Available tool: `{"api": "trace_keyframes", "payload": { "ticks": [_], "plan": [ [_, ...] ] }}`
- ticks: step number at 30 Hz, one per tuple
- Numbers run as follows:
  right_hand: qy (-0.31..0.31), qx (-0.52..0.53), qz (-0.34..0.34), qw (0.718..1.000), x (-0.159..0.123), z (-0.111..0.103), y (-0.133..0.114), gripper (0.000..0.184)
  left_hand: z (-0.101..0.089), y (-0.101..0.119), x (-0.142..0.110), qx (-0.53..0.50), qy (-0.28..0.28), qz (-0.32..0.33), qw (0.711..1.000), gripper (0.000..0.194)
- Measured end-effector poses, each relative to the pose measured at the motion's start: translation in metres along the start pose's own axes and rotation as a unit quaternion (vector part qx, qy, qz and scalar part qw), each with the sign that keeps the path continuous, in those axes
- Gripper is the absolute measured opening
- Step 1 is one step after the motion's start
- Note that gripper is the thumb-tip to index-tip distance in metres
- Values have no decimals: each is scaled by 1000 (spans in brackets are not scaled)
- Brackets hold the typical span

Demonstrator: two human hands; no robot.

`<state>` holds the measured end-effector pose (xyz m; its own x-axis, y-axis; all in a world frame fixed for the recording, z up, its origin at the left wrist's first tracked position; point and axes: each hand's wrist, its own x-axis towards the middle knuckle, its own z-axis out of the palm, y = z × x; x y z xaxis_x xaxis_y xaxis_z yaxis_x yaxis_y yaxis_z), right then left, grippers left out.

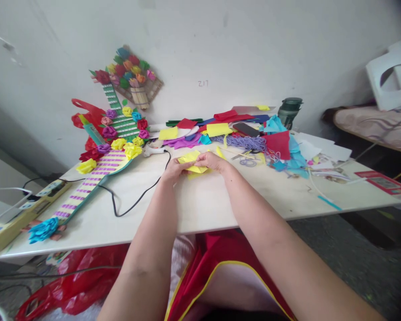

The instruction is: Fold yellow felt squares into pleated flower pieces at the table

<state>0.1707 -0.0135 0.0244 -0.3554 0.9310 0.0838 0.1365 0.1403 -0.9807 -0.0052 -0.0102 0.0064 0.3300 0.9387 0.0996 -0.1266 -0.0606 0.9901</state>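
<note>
Both hands meet over the middle of the table, working on a piece of yellow crepe paper (191,157). My left hand (177,169) grips its left side, thumb pointing inward. From the other side my right hand (211,161) pinches the same paper, the fingertips almost touching those of the left. Parts of the paper are hidden behind the fingers. A small yellow strip (220,153) lies just beyond my right hand. Left of the hands are a white glue gun (153,150) with a black cord and a striped board (96,178) decorated with paper flowers.
Coloured paper sheets (217,129), purple yarn (243,142) and a dark phone (246,129) lie along the back. A green bottle (289,112) stands at back right. A power strip (30,214) sits at the left edge. Red plastic bags (83,281) hang below the table.
</note>
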Motion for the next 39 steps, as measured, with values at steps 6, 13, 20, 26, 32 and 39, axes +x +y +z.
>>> {"api": "trace_keyframes", "payload": {
  "ticks": [6, 13, 20, 26, 32, 39],
  "plan": [
    [26, 100, 42, 994, 3, 0, 3, 30, 1, -2, 5, -30, 113, 28, 993, 35],
    [61, 83, 46, 994, 5, 7, 4, 30, 3, -5, 7, -44, 148, 32, 987, 41],
    [51, 85, 47, 994, 2, 2, 1, 28, -3, 1, 2, 14, 108, 19, 994, 43],
    [33, 90, 46, 994, 1, -3, 0, 15, -2, 4, -1, 25, 77, 13, 997, 44],
    [18, 105, 44, 993, 2, -3, 1, 12, -1, 2, 0, 31, 77, 17, 996, 41],
    [35, 111, 50, 992, 1, -3, 2, 14, -3, 1, -1, 15, 50, 4, 999, 40]
  ]
}}
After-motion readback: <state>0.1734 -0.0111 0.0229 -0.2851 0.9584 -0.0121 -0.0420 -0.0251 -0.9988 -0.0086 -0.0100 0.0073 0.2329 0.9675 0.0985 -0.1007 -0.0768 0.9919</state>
